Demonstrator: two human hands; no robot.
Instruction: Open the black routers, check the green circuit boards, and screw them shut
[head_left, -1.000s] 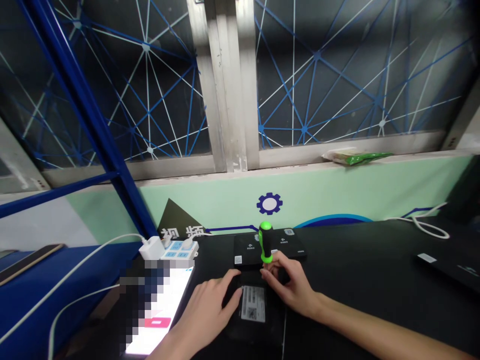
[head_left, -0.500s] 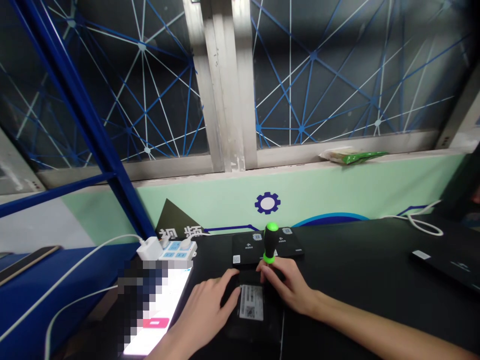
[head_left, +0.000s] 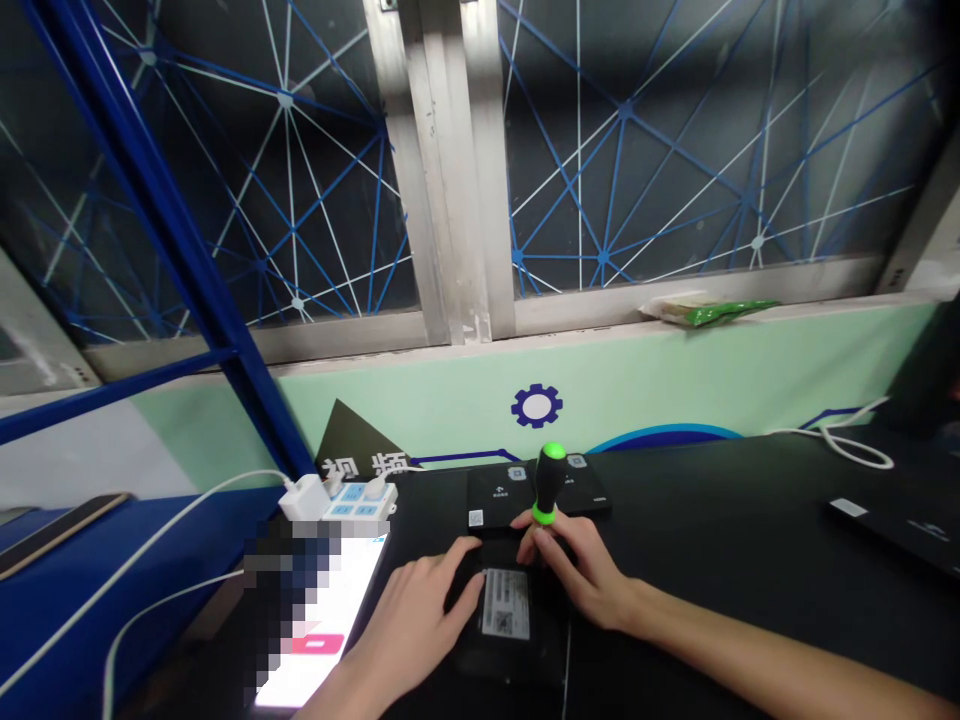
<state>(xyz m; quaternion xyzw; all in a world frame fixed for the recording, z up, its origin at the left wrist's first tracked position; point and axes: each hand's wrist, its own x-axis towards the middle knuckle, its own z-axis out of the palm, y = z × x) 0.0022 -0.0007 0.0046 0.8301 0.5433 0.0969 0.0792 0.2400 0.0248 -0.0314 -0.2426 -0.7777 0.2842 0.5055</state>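
Observation:
A screwdriver (head_left: 551, 480) with a black and bright green handle stands nearly upright, leaning slightly right. The fingers of my right hand (head_left: 585, 570) pinch it just below the handle, and they hide its tip. Under it lies a flat black device (head_left: 510, 660) with a white printed label (head_left: 506, 604). My left hand (head_left: 427, 610) rests on the device's left side, thumb and index finger apart around the label's left edge. Nothing shows in that hand.
Two flat black boxes (head_left: 495, 492) lie behind the device against the wall. To the left are a lit screen (head_left: 337, 600), a white power strip (head_left: 364, 500) and white cables (head_left: 150, 530). Another black box (head_left: 892, 530) lies at the right, near a white cord (head_left: 855, 450).
The screwdriver handle has tilted a little to the right, and my right-hand fingers have shifted slightly around it. My left hand stays in place on the device.

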